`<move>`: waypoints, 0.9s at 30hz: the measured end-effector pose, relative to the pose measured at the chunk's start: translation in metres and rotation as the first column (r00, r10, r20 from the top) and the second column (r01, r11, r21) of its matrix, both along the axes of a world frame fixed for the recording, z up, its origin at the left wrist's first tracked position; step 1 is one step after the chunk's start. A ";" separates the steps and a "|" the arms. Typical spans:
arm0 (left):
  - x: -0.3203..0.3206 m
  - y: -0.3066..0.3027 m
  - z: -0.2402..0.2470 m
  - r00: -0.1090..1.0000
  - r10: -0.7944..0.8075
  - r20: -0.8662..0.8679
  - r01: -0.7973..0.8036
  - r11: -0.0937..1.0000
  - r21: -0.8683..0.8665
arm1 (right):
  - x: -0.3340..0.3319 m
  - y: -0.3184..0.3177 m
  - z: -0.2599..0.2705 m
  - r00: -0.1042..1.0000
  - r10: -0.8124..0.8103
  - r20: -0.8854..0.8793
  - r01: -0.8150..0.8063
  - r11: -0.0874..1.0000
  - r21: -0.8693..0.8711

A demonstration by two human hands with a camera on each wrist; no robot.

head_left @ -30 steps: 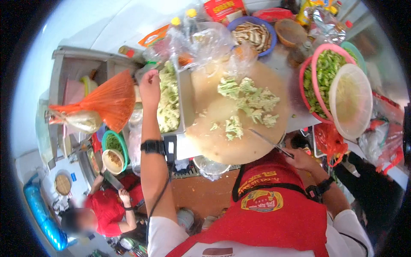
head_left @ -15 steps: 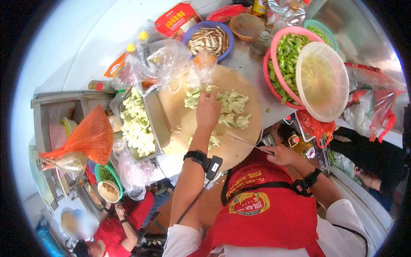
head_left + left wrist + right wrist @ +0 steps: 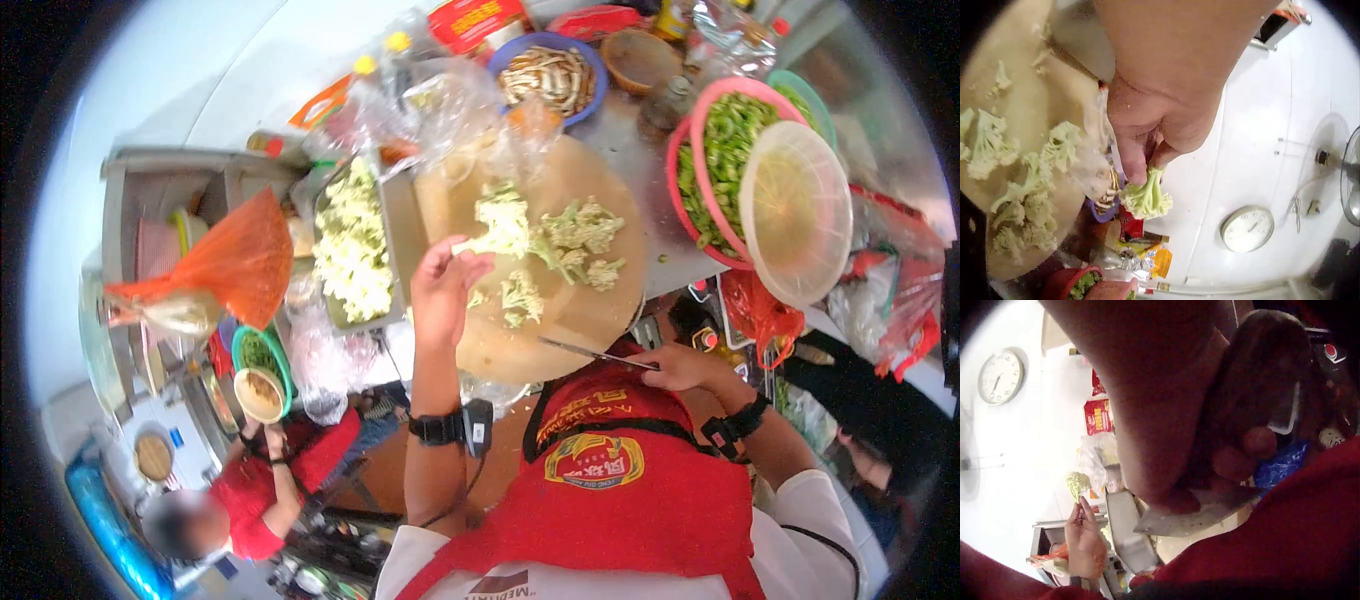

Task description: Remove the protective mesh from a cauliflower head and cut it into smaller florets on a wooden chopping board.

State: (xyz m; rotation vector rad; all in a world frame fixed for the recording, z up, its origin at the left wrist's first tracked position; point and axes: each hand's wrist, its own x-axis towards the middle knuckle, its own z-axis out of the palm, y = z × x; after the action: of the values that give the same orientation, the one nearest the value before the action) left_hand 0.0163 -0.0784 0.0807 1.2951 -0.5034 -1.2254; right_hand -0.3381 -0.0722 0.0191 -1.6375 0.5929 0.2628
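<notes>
My left hand [image 3: 445,295] pinches the pale green stem of a cauliflower floret [image 3: 500,222] between thumb and fingers, raised over the left part of the round chopping board [image 3: 490,352]. The left wrist view shows the floret's head [image 3: 1147,203] pointing away from the fingertips. More cut cauliflower florets [image 3: 585,225] lie on the board, with a smaller piece [image 3: 521,298] nearer me. My right hand [image 3: 680,367] grips a cleaver [image 3: 590,350] low at the board's near edge; its broad grey blade [image 3: 1191,515] shows in the right wrist view.
A metal tray [image 3: 398,240] heaped with cauliflower stands left of the board. Behind are plastic bags [image 3: 450,105] and a blue bowl [image 3: 600,85] of sliced food. Pink baskets [image 3: 700,90] of green peppers stand right. Another person [image 3: 280,490] works at lower left.
My left hand went from beside the cauliflower tray to the florets on the board, then came back left and nearer me with one floret. The right hand kept the cleaver near the board's edge.
</notes>
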 end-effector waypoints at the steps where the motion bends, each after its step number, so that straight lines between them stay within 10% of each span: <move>1: 0.004 0.021 -0.004 0.995 0.059 -0.077 -0.058 0.998 0.004 | 0.010 -0.003 0.004 0.999 0.044 -0.029 -0.044 0.999 0.023; 7: 0.003 0.121 -0.068 0.797 0.426 -0.428 -0.421 0.900 0.112 | 0.067 -0.010 -0.022 0.982 -0.128 -0.141 0.145 0.982 0.120; 10: -0.009 0.141 -0.119 0.830 0.505 -0.238 -0.472 0.862 0.184 | 0.082 -0.017 -0.016 0.925 -0.276 -0.261 0.339 0.909 0.243; 14: -0.023 0.150 -0.137 0.742 0.128 0.659 -0.416 0.858 0.302 | 0.093 -0.025 0.003 0.909 -0.273 -0.316 0.355 0.904 0.240; 17: -0.026 0.155 -0.140 0.579 0.091 0.810 -0.428 0.880 0.207 | 0.103 -0.019 0.020 0.939 -0.189 -0.288 0.269 0.924 0.271; 27: -0.022 0.159 -0.145 0.610 0.099 0.786 -0.399 0.896 0.197 | 0.149 0.004 0.042 0.953 0.125 -0.276 -0.185 0.961 -0.203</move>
State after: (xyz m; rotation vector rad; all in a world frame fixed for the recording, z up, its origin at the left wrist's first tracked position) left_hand -0.0054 0.0804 -0.0641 2.1409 -0.6753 -0.4657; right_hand -0.1890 -0.0683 0.0607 -1.8906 0.7132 0.5516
